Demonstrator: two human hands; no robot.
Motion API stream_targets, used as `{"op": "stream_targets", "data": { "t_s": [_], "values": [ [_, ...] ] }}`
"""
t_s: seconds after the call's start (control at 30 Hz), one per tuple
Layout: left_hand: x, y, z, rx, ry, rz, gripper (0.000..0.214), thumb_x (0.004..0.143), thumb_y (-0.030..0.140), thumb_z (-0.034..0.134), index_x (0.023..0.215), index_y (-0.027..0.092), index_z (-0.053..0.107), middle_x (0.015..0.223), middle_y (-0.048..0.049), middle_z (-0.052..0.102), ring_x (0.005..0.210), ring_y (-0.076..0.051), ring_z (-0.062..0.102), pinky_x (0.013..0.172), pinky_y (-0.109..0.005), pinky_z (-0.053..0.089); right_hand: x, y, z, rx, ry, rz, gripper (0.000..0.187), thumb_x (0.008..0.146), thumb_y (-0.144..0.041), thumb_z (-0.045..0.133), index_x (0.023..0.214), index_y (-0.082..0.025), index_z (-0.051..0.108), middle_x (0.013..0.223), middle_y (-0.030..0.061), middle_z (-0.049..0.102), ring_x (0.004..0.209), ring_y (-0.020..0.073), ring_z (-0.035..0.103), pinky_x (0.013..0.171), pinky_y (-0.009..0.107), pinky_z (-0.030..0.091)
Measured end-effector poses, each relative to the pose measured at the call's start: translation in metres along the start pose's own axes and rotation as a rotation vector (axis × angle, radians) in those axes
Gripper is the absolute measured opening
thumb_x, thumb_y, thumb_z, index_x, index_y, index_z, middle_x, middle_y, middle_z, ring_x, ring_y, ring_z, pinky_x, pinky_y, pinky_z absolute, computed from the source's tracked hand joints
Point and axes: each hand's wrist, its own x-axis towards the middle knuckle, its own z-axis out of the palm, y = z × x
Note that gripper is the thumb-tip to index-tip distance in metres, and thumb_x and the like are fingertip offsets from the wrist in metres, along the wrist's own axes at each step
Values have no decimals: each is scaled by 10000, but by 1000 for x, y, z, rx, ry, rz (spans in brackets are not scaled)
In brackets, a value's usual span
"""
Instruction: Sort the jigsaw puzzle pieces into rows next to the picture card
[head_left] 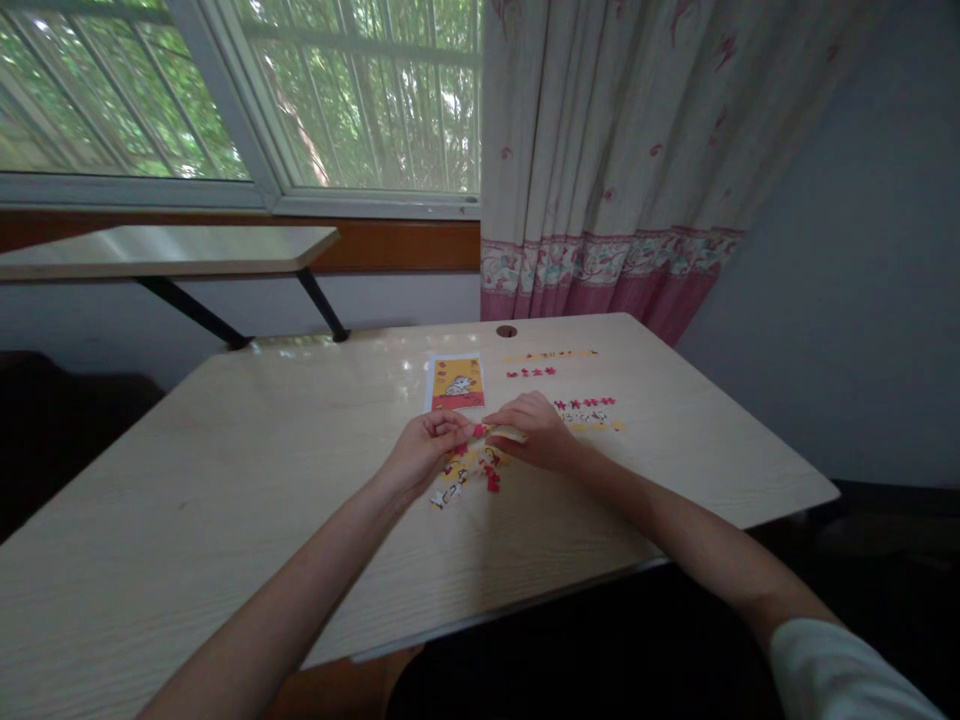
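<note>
My left hand (427,445) and my right hand (534,430) meet over a scatter of small jigsaw pieces (469,472) on a pale wooden table (225,480). The left fingers are curled and pinch a small red piece (478,431). The right fingers are closed on a pale yellow strip of joined pieces (507,434). Just beyond the hands lies a small orange and red picture card (456,384) with a white animal on it.
Rows of sorted pieces lie to the right: a yellow row (551,355), red rows (531,372) and mixed rows (589,413). A cable hole (506,331) sits at the table's far edge. A shelf (165,250), a window and a curtain (600,200) stand behind.
</note>
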Motion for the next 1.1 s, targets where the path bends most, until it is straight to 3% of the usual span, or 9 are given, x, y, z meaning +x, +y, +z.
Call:
{"op": "stream_targets", "data": {
  "t_s": [0.33, 0.8, 0.9, 1.0, 1.1],
  "values": [
    [-1, -1, 3, 29, -19, -12, 286, 507, 277, 791, 654, 132, 593, 578, 7, 604, 502, -71, 507, 501, -201, 378, -3, -1, 4, 19, 31, -10, 202, 820, -403, 563, 902, -238, 646, 777, 8, 660, 711, 131, 558, 663, 287, 360],
    [1, -2, -1, 238, -8, 60, 235, 596, 298, 718, 756, 153, 624, 651, -20, 631, 552, -111, 533, 533, -242, 410, -3, 3, 0, 12, -7, -10, 174, 850, -341, 524, 931, -231, 632, 795, 18, 663, 741, 140, 569, 687, 295, 366],
    [3, 0, -11, 457, 42, 156, 225, 653, 312, 666, 814, 159, 631, 673, -23, 624, 577, -123, 529, 548, -250, 407, -2, 11, -8, -18, 27, 37, 165, 853, -331, 520, 929, -237, 633, 793, 20, 659, 760, 146, 575, 713, 304, 378],
    [5, 6, -28, 895, 75, 333, 169, 720, 299, 593, 827, 182, 652, 738, -38, 627, 674, -151, 529, 622, -267, 404, -2, 24, -21, -48, 132, 121, 167, 851, -327, 526, 936, -237, 638, 831, 32, 663, 794, 160, 583, 755, 326, 396],
    [6, 14, -44, 1208, -67, 431, 177, 766, 286, 531, 819, 188, 668, 781, -62, 630, 776, -185, 529, 710, -288, 389, -3, 36, -39, -74, 249, 219, 179, 846, -339, 531, 945, -239, 642, 848, 41, 665, 790, 170, 588, 752, 340, 427]
  ]
}}
